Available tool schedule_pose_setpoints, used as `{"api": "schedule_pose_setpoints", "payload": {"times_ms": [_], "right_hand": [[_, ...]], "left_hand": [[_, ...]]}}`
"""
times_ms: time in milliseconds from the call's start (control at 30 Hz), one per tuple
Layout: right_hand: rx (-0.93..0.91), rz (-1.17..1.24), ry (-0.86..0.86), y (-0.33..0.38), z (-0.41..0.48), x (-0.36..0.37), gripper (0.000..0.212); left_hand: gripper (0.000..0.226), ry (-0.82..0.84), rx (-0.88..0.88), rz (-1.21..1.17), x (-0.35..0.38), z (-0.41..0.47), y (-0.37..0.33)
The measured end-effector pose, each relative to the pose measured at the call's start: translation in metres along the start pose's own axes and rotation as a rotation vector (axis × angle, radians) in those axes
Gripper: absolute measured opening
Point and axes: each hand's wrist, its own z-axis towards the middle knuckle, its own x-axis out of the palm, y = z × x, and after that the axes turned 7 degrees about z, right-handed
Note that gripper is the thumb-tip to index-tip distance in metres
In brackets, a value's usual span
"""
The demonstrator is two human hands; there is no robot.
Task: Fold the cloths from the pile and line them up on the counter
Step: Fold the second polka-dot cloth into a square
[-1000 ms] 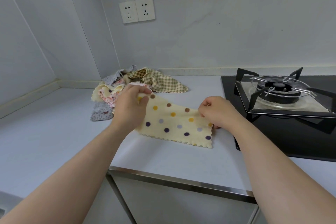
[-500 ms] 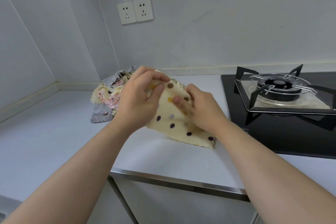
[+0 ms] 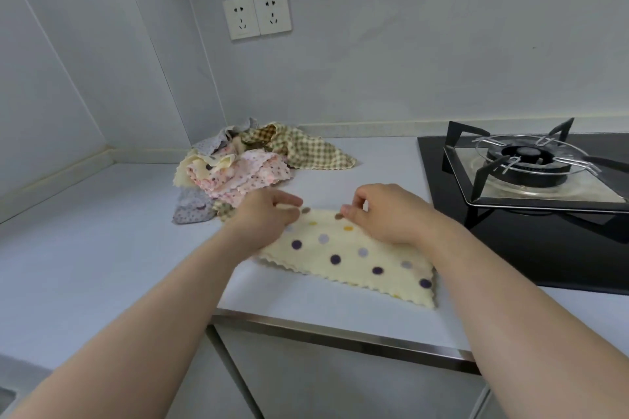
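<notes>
A cream cloth with coloured dots (image 3: 354,258) lies folded flat on the white counter (image 3: 102,265), its scalloped edge toward me. My left hand (image 3: 265,214) pinches the cloth's far left edge. My right hand (image 3: 381,211) pinches the far edge a little to the right. Behind them sits the pile of cloths (image 3: 245,170): pink floral, grey floral, cream and a brown checked one, all crumpled.
A black gas hob (image 3: 531,187) with a burner and pan supports stands right of the cloth, close to its right end. Two wall sockets (image 3: 257,18) are above the pile. The counter's metal front edge (image 3: 340,337) runs below the cloth.
The cloth was lifted with both hands close together; now it is laid down flat on the counter, and my hands have moved apart along its far edge.
</notes>
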Motion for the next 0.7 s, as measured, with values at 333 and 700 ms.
{"api": "schedule_pose_setpoints", "payload": {"times_ms": [333, 700], "right_hand": [[-0.240, -0.108, -0.120, 0.013, -0.016, 0.031, 0.033], [0.107, -0.202, 0.239, 0.009, -0.023, 0.038, 0.066]], "left_hand": [[0.043, -0.227, 0.347, 0.578, 0.031, -0.012, -0.017], [0.064, 0.141, 0.138, 0.698, 0.048, -0.001, 0.004]]}}
